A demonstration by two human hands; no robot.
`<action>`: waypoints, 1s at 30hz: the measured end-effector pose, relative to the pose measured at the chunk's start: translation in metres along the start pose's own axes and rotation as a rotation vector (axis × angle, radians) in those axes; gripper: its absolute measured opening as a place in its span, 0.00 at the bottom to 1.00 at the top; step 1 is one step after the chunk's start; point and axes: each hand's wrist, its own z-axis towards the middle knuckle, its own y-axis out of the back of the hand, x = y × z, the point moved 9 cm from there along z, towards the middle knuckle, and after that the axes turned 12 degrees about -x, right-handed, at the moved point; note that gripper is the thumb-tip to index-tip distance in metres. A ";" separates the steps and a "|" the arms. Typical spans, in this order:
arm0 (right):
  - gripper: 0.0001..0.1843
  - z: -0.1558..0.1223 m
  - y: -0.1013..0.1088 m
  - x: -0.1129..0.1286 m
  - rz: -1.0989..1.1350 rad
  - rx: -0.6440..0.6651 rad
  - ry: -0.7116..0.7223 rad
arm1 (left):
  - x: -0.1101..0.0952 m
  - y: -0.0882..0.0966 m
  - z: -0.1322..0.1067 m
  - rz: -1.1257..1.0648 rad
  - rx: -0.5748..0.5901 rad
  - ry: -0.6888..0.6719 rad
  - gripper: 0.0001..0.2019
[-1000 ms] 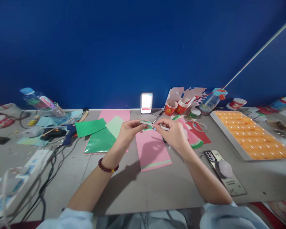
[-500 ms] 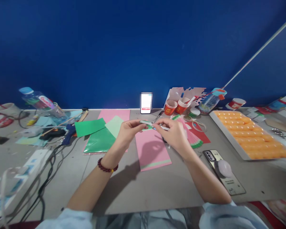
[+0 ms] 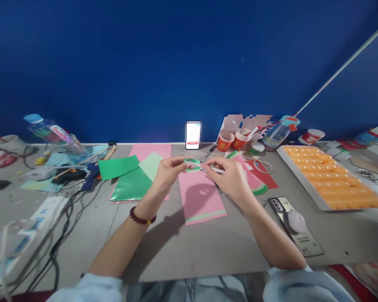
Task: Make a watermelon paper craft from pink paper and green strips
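Note:
My left hand [image 3: 169,171] is closed in a pinch on the left end of a narrow green and white paper strip [image 3: 192,163]. My right hand [image 3: 227,174] pinches near the strip's other end, and a white length sticks out below its fingers. Whether that white length is part of the same strip, I cannot tell. Both hands hover over a pink sheet [image 3: 201,195] with a pale green band along its near edge. To the right of my right hand lies a pink folded paper fan [image 3: 253,178] with a green edge, partly hidden.
On the left lie green sheets [image 3: 130,188], a blue glue gun [image 3: 90,178], cables and a power strip [image 3: 34,230]. A lit phone [image 3: 192,136] leans on the blue wall. Red paper cups [image 3: 226,141], a tray of orange rolls [image 3: 337,178] and another phone [image 3: 297,228] are at right.
More green shows on the strip between my hands, so it has turned slightly. My hands have barely shifted and still pinch it.

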 end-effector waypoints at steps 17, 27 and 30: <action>0.10 0.003 -0.001 -0.003 -0.027 -0.033 0.033 | -0.002 -0.005 -0.005 0.021 0.037 0.002 0.09; 0.11 0.003 -0.001 -0.006 -0.040 -0.034 0.025 | -0.005 -0.005 -0.007 0.024 0.042 -0.009 0.08; 0.11 0.002 -0.002 -0.006 -0.039 -0.032 0.027 | -0.005 -0.005 -0.007 0.023 0.045 -0.012 0.08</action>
